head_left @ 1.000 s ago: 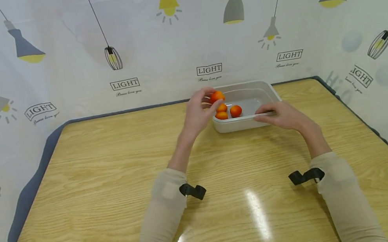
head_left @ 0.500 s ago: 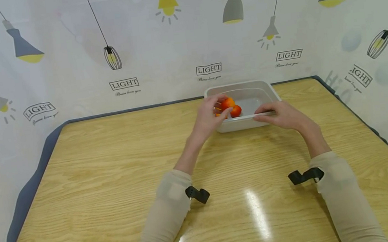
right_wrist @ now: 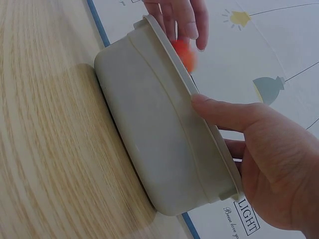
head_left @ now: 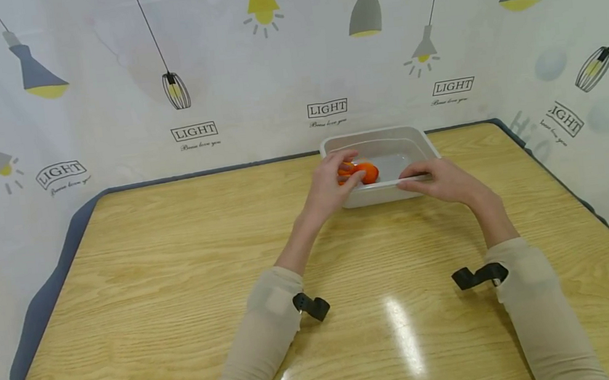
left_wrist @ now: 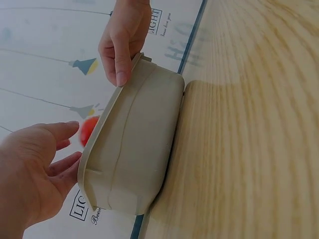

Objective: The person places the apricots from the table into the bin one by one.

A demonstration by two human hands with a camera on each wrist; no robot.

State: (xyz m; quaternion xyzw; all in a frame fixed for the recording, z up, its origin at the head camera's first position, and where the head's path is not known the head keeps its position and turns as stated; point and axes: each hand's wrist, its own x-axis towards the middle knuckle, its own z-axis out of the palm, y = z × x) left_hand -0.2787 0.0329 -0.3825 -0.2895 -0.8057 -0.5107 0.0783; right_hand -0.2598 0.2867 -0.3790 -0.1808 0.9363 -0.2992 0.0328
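Note:
At the back of the table stands a pale grey plastic container (head_left: 388, 193) with several small, round, orange-red fruits (head_left: 369, 172) at its left end. My left hand (head_left: 327, 186) is over that end, thumb and fingers spread apart. In the left wrist view a blurred red fruit (left_wrist: 88, 130) shows at the rim beside the thumb, apart from it. The right wrist view shows this fruit (right_wrist: 184, 56) just below the left fingertips. My right hand (head_left: 443, 181) pinches the near rim, thumb outside and fingers inside. The container's floor is partly hidden by the left hand.
The container rests on a wooden table (head_left: 170, 291) close to its far edge. Behind it hangs a white backdrop (head_left: 243, 85) printed with lamps. Black curved mounts (head_left: 312, 307) are strapped to both sleeved forearms.
My left hand has moved right and down into the container with a fruit, then let it go; the fruit has dropped lower. My right hand has stayed on the rim.

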